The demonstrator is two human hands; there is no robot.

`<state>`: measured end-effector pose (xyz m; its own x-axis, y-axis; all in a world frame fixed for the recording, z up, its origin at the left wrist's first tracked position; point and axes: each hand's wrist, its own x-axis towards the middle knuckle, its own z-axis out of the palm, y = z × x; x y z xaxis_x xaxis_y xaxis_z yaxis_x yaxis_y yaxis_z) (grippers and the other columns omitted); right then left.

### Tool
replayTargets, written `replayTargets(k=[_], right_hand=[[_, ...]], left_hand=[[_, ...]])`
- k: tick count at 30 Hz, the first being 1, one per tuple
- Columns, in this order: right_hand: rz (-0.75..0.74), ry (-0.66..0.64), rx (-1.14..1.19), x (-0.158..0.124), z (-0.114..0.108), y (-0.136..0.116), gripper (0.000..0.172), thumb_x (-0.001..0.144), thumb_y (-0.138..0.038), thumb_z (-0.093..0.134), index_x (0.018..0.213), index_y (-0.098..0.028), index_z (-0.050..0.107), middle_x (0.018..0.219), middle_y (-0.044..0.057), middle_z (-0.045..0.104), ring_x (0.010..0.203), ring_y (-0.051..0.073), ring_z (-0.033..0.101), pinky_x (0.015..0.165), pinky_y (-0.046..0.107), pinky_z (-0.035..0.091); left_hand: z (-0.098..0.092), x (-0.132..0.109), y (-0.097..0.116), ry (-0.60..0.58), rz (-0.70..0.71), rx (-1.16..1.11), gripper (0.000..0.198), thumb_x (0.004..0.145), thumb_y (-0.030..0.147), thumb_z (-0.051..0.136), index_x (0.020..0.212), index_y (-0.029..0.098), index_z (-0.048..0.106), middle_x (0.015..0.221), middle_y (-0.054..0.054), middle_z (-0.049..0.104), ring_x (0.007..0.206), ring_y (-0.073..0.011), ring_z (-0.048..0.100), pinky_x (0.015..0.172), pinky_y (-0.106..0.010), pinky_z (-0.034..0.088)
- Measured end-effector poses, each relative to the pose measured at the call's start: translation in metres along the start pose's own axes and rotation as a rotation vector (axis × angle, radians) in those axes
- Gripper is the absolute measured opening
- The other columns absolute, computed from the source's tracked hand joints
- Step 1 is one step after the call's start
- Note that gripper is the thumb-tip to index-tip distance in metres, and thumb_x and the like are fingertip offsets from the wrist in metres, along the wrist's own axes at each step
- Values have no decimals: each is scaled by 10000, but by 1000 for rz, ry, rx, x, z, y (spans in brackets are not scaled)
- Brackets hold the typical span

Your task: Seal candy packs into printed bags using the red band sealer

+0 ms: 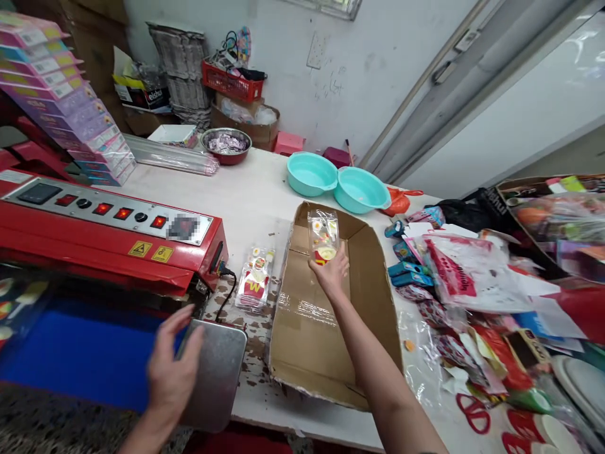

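Note:
My right hand grips the lower end of a clear plastic packet with a red fries-box shape and small food pieces inside. It holds this over the far end of a shallow cardboard box. Similar packets lie stacked on the table, left of the box. My left hand has its fingers apart and nothing in them, above the blue conveyor belt beside a metal end plate. Another packet rides on the belt at the far left, beside the red sealing machine.
Two turquoise basins stand behind the box, near a metal bowl of small packets. Piled wrappers and bags crowd the right side, with red-handled scissors in front. A tall stack of colourful boxes leans at the left.

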<state>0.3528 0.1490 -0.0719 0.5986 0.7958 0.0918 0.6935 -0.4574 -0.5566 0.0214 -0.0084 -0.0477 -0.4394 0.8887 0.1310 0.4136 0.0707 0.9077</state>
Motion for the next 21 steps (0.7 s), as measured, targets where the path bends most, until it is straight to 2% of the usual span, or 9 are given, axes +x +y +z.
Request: replayTargets(k=[2, 4, 6, 8, 12, 14, 16, 18, 21], right_hand=[[-110, 10, 45, -44, -32, -9, 1154, 618, -410, 762, 1529, -183, 91, 1342, 202, 390, 1272, 424, 347, 1027, 592, 334], [-225, 15, 89, -93, -53, -13, 1155, 624, -445, 768, 1529, -189, 99, 1304, 193, 413, 1224, 427, 384, 1001, 616, 352], [-341, -13, 160, -135, -65, -14, 1137, 651, -501, 770, 1528, -204, 109, 1268, 181, 434, 1173, 409, 428, 971, 627, 382], [-403, -67, 287, -158, -74, -15, 1131, 673, -553, 774, 1524, -231, 101, 1289, 176, 416, 1159, 380, 451, 944, 611, 430], [-368, -233, 650, -141, -98, -33, 1183, 622, -521, 851, 1494, -355, 69, 1511, 146, 169, 1258, 325, 430, 880, 483, 543], [-385, -520, 784, -117, -108, -48, 1035, 624, -470, 864, 1443, -385, 236, 1550, 96, 156, 1237, 297, 480, 822, 411, 574], [-434, -881, 806, -100, -110, -63, 690, 648, -444, 852, 1241, -299, 530, 1491, 83, 337, 1127, 268, 571, 793, 369, 572], [-435, -1133, 775, -94, -101, -74, 403, 659, -449, 840, 916, -192, 664, 1280, 96, 573, 990, 238, 629, 782, 344, 552], [-304, -1222, 769, -105, -76, -79, 362, 643, -469, 838, 671, -154, 662, 962, 89, 709, 862, 218, 652, 738, 324, 531]], left_hand=[[42, -4, 31, -255, -95, -239, 454, 791, 418, 665, 1182, 219, 547, 1209, -108, 630, 1117, -247, 597, 1014, -443, 451], [78, -3, 59, -519, -200, -453, 660, 708, 366, 764, 1283, 214, 476, 1297, -134, 592, 1216, -258, 551, 1024, -423, 446], [99, 2, 79, -720, -327, -653, 839, 640, 320, 824, 1363, 218, 409, 1297, -149, 597, 1225, -275, 553, 1004, -426, 461], [104, 6, 88, -825, -436, -793, 869, 622, 300, 836, 1373, 211, 409, 1220, -147, 644, 1126, -286, 619, 949, -436, 495], [70, 5, 84, -908, -521, -805, 734, 618, 226, 830, 1278, 186, 511, 1192, -127, 669, 1051, -261, 656, 905, -383, 516], [47, 3, 76, -964, -538, -774, 686, 616, 183, 823, 1244, 181, 548, 1221, -115, 660, 1081, -244, 644, 921, -348, 506], [26, -1, 65, -1005, -551, -741, 667, 611, 164, 821, 1229, 183, 571, 1211, -104, 668, 1067, -235, 649, 920, -336, 504], [9, -3, 51, -1023, -569, -711, 648, 609, 163, 820, 1214, 182, 588, 1182, -102, 682, 1043, -236, 659, 916, -341, 506], [-10, -6, 30, -981, -615, -682, 605, 600, 168, 827, 1168, 168, 617, 1148, -109, 696, 1020, -235, 668, 905, -333, 508]])
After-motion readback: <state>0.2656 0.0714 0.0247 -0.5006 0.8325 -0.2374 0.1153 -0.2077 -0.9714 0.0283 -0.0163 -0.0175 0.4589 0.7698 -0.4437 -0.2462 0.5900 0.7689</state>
